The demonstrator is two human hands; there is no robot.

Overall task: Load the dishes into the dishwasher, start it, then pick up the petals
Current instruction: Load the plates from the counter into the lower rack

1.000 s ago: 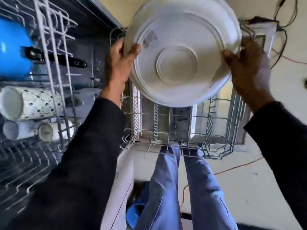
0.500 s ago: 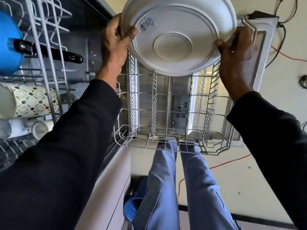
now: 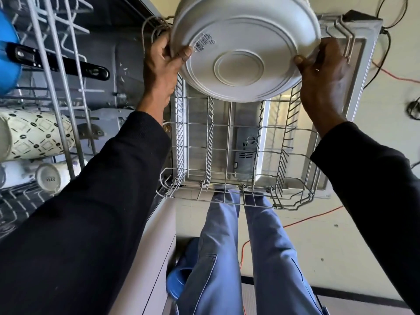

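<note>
A large white plate [image 3: 245,44] is held bottom-side toward me, tilted over the far end of the pulled-out lower dishwasher rack [image 3: 229,160]. My left hand [image 3: 163,62] grips its left rim, thumb on the underside beside a printed label. My right hand [image 3: 322,69] grips the right rim, thumb hooked over the edge. The rack below the plate holds no dishes in its wire tines. The plate's far edge is cut off by the top of the view.
The upper rack [image 3: 56,71] at left carries a blue pan with a black handle [image 3: 61,62], a patterned mug [image 3: 34,135] and a white cup [image 3: 50,178]. The open dishwasher door [image 3: 359,71] lies under the lower rack. Cables [image 3: 397,78] trail on the floor at right.
Both hands have carried the plate away from me and down toward the far end of the lower rack, and the view has tipped further over the rack.
</note>
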